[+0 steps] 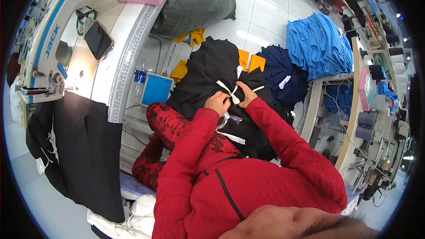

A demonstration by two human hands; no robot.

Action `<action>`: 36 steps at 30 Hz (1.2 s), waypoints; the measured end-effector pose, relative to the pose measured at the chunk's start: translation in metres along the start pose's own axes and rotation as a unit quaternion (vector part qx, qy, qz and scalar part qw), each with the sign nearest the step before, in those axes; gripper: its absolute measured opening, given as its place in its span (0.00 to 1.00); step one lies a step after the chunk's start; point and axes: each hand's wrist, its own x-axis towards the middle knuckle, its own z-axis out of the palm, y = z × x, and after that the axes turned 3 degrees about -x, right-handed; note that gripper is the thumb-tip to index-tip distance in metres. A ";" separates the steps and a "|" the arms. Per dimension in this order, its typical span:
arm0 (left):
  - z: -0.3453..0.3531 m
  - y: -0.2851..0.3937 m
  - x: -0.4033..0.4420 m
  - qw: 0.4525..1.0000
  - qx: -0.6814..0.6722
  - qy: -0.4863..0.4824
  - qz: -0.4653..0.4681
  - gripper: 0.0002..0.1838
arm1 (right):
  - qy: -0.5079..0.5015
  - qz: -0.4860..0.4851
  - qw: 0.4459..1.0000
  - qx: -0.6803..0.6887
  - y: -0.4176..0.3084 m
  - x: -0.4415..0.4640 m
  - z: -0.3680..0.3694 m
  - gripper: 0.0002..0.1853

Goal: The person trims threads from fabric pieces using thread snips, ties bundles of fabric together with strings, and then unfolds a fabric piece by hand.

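Note:
A big bundle of black fabric pieces [199, 71] lies across my lap, bound with a white cloth strip [232, 92]. The strip is looped and crossed into a knot on top of the bundle. My left hand [217, 103] is closed at the knot's left side, its fingers pressed on the strip. On the other side my right hand [246, 94] pinches the strip between thumb and fingers. Loose white strip ends hang below the hands over the black cloth, beside a small purple print [236, 119].
At left stand a sewing machine [48, 40], a phone [98, 40] and a ruler-marked table edge [133, 48]. A grey sack [195, 4] is beyond the bundle. Navy bundles [283, 75] and stacked blue fabric [318, 44] lie to the right, near a thread rack [365, 126].

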 end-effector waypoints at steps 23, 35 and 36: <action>0.006 -0.012 0.005 0.996 -0.004 0.064 -0.056 0.05 | 0.014 -0.052 0.999 0.004 0.010 0.001 0.002 0.51; -0.035 0.022 -0.019 0.976 -0.080 0.003 0.203 0.02 | 0.064 -0.067 0.995 0.036 0.008 -0.001 0.001 0.43; -0.039 0.022 -0.028 0.976 -0.100 -0.071 0.177 0.03 | 0.064 -0.062 0.996 0.016 0.008 0.000 0.004 0.43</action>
